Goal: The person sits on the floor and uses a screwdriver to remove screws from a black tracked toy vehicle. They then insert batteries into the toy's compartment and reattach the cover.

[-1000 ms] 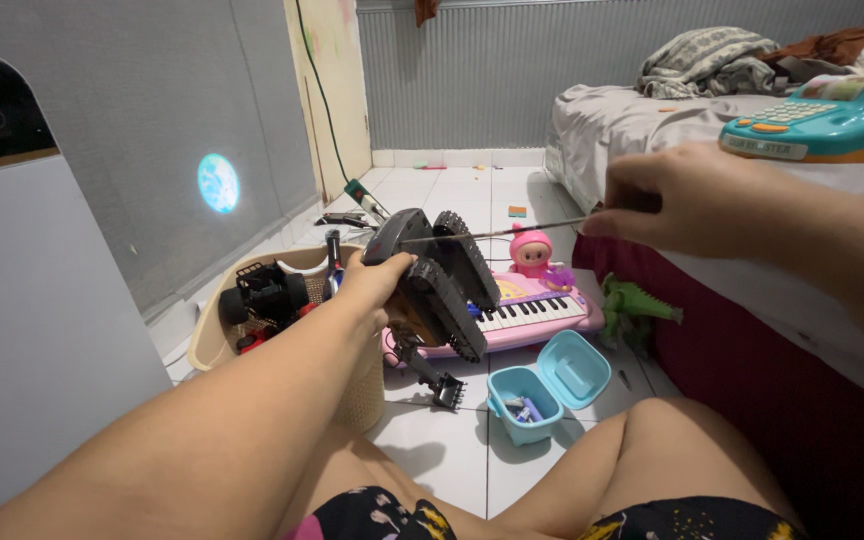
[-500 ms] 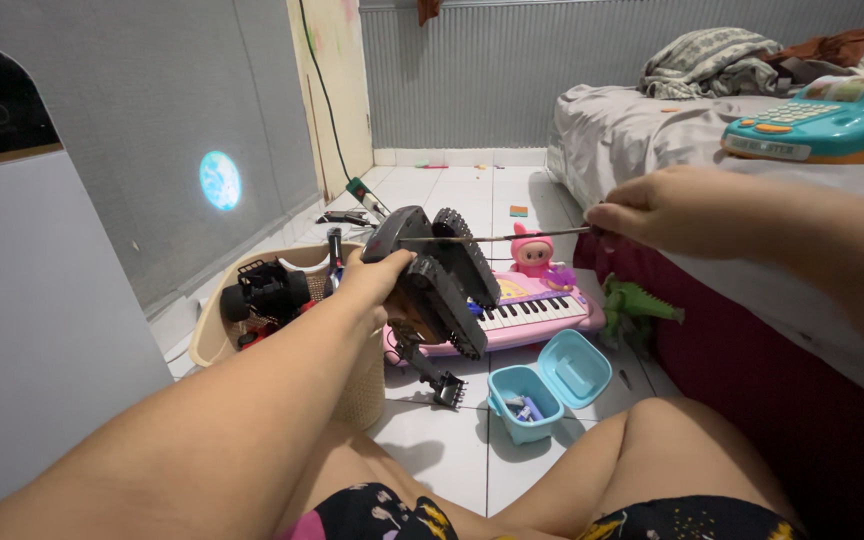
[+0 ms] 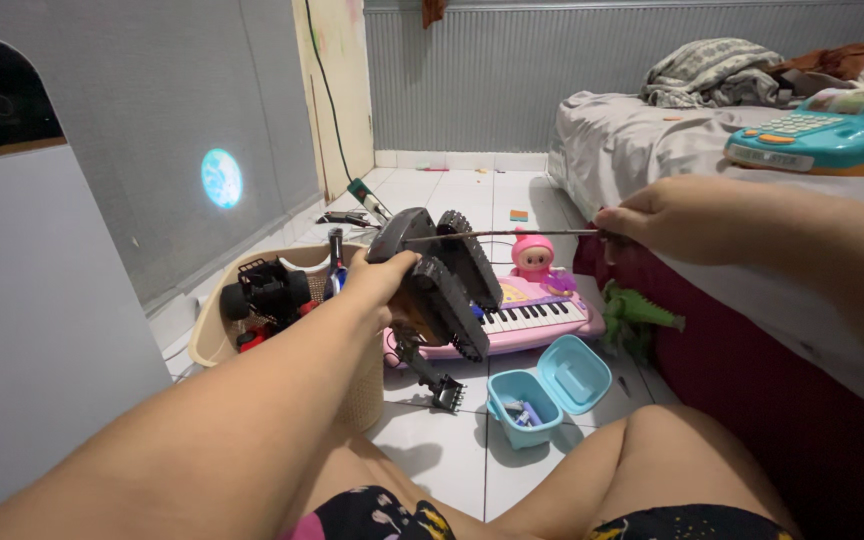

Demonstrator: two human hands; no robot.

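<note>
Left of the piano (image 3: 527,320), I see a basket (image 3: 207,335) of toys. My left hand (image 3: 384,280) is closed around a tracked digger (image 3: 442,285) above the piano; my right hand (image 3: 667,220) pinches a thin rod (image 3: 502,235) running to it.

I sit on a white tile floor (image 3: 432,445). Grey walls (image 3: 512,80) are around me, and a bed (image 3: 652,140) is beside me.

One head-worn camera looks down and forward, close over the outstretched arms
</note>
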